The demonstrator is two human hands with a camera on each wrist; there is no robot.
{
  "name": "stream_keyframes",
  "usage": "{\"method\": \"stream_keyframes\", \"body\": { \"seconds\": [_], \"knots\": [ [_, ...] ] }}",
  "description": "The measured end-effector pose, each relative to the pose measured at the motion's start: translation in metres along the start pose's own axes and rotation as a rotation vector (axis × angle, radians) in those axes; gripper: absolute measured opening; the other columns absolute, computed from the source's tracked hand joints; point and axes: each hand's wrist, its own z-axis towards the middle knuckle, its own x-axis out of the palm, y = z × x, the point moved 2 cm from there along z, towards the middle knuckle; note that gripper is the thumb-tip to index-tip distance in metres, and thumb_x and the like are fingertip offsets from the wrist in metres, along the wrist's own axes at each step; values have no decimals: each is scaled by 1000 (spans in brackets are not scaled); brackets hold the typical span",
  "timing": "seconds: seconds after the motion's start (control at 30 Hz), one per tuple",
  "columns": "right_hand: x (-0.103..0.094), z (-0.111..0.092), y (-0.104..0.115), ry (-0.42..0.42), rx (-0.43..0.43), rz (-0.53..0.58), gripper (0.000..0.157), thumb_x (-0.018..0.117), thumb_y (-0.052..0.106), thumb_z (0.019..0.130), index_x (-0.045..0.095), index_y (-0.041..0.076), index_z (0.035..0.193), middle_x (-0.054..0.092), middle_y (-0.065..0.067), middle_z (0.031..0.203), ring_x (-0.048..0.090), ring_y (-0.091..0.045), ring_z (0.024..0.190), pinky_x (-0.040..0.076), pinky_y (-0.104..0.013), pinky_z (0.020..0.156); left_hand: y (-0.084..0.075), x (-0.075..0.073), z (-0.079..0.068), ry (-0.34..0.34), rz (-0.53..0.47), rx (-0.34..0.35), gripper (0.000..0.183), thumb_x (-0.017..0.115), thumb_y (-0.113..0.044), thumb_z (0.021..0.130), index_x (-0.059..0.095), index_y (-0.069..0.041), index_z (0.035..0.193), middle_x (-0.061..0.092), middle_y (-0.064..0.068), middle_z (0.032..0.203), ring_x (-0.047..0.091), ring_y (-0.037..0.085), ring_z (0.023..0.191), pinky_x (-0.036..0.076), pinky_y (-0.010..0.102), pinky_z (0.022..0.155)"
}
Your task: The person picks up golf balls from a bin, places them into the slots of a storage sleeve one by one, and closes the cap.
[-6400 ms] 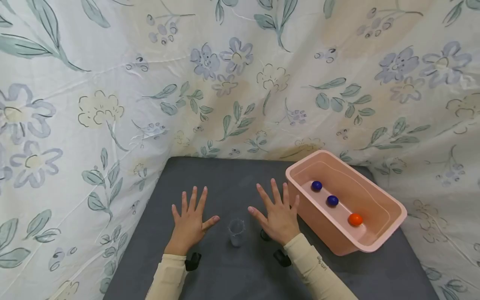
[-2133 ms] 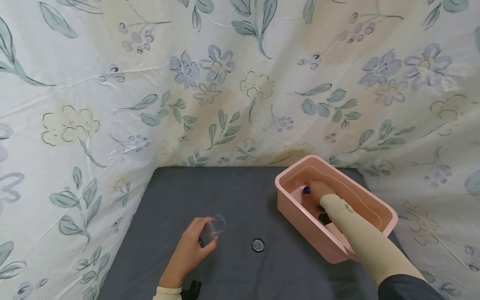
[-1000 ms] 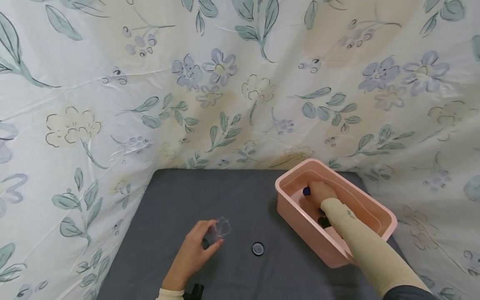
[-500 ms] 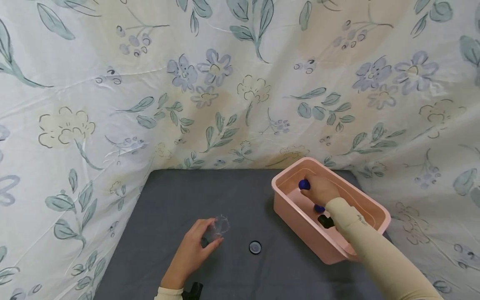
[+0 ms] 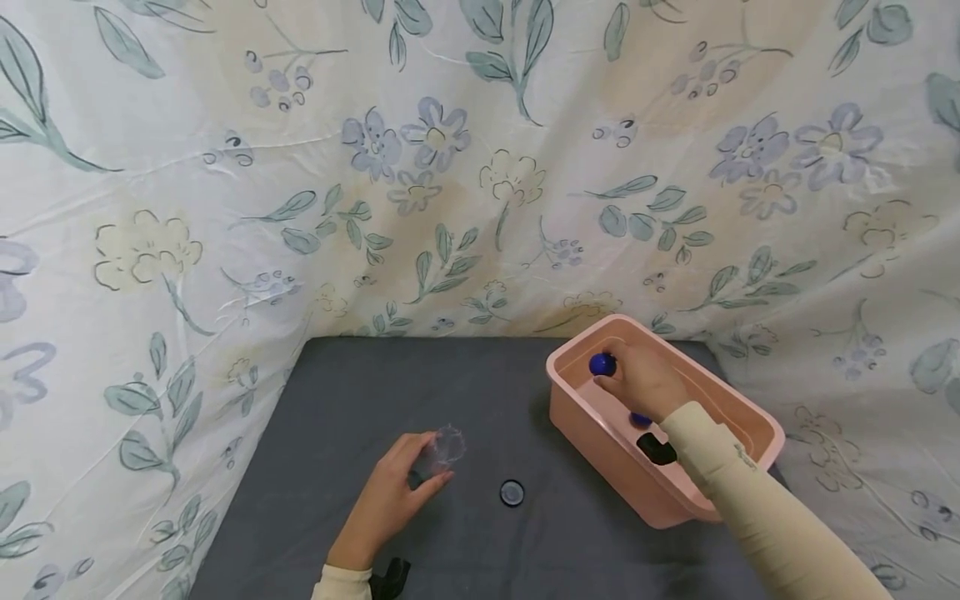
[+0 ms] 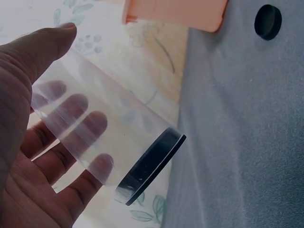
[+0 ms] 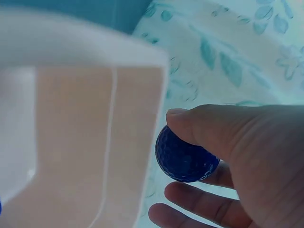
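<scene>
My left hand (image 5: pixel 386 500) grips a clear plastic cylinder (image 6: pixel 123 128) with a black base (image 6: pixel 151 166), thumb on one side and fingers round the other. Its open rim shows tilted toward the bin in the head view. Over at the right, my right hand (image 5: pixel 648 383) pinches a dark blue golf ball (image 7: pixel 185 156) between thumb and fingers. In the head view that hand overlaps the far left end of the pink bin (image 5: pixel 607 467); the right wrist view shows the ball level with the bin's rim. A second blue ball (image 5: pixel 640 420) lies on the bin's floor, partly covered by my wrist.
A round black cap (image 5: pixel 512 493) lies on the grey table (image 5: pixel 420 392) between the cylinder and the bin. Floral cloth (image 5: pixel 510 250) hangs behind the table and along both sides. My right forearm crosses the bin's near end and hides part of its inside.
Both hands began open; the left has taken the cylinder from the table. My right hand reached into the bin, took a blue golf ball and has raised it. The orange ball is now hidden.
</scene>
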Motion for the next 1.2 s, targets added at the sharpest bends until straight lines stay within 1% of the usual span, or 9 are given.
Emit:
{"method": "stream_keyframes", "body": {
  "seconds": [0.17,0.3,0.4,0.5,0.63,0.7,0.8,0.93,1.2],
  "knots": [
    [-6,-9,20,-55,-79,0,46,74,35,85,58,10,120,65,-8,110,64,-20,84,57,-40,74,0,0,0,-5,6,-4,56,72,-43,84,53,-25,133,56,-11,119,58,2,100,55,28,78],
    [-5,-14,34,-131,-172,11,38,78,31,82,62,14,113,67,-3,103,64,-19,84,57,-40,74,-1,-1,-1,-2,6,-31,56,74,-43,83,53,-29,133,56,-13,118,57,0,100,55,27,79],
    [-2,-17,44,-177,-241,18,37,80,29,80,64,16,111,66,2,98,63,-17,84,56,-36,73,-2,-1,-1,-3,5,-39,57,73,-44,82,55,-25,133,56,-14,118,57,0,100,55,28,79],
    [1,-22,54,-183,-267,31,33,78,32,83,63,18,109,63,6,86,59,-12,73,51,-28,63,-3,-1,0,-5,5,-34,58,73,-45,83,55,-22,133,57,-12,118,57,0,100,54,29,79],
    [4,-29,67,-151,-256,62,31,74,37,85,61,20,107,57,9,74,50,-7,62,43,-23,55,-4,1,1,-4,-6,-21,56,72,-43,83,53,-29,133,58,-9,119,56,0,101,54,30,80],
    [5,-32,73,-139,-254,75,33,74,38,85,60,19,108,59,9,78,51,-6,64,46,-23,57,-5,1,1,-3,-9,-21,55,73,-43,83,51,-32,133,58,-10,119,56,0,101,54,30,80],
    [8,-37,81,-128,-240,106,40,73,41,85,62,17,115,67,3,95,63,-12,80,57,-32,72,-7,2,2,-1,-5,-22,54,72,-43,84,52,-31,133,57,-13,119,56,-1,102,54,29,81],
    [13,-43,92,-134,-234,145,51,75,41,84,61,14,125,67,-4,117,65,-22,103,55,-45,89,-8,2,1,5,-5,-20,54,71,-43,85,53,-28,134,59,-8,120,56,0,103,54,30,83],
    [26,-50,114,-160,-290,161,46,77,41,81,64,16,118,67,2,105,62,-12,86,57,-32,76,-10,5,1,12,5,-27,52,71,-44,85,49,-37,132,58,-12,116,55,-2,101,53,29,82]
  ]
}}
